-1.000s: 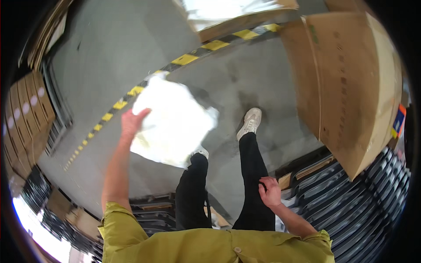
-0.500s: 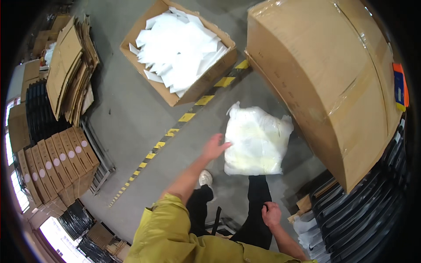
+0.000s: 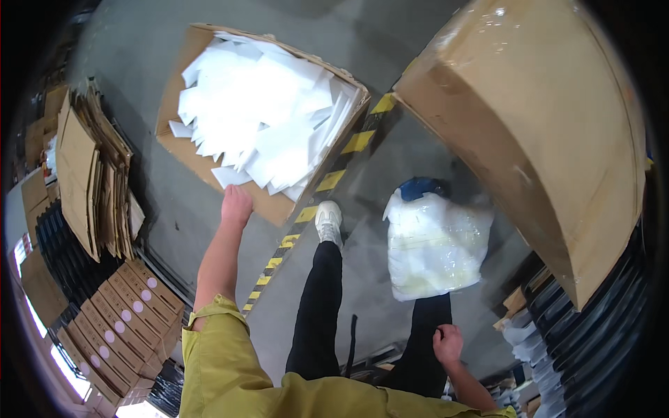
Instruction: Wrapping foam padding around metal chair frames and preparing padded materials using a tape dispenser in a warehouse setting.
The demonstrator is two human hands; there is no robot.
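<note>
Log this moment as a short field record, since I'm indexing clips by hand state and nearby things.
left hand: outstretched, empty, at the edge of the open carton of white sheets
right hand: closed, low by the thigh
plastic bag: by the right foot, untouched
right side: big cardboard box
floor: striped tape

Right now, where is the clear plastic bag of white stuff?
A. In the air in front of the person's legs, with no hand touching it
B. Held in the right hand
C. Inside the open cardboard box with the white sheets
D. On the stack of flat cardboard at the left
A: the plastic bag is in front of the legs, apart from the left hand, which is by the open cardboard box, and the right hand, which is down by the thigh.
</note>
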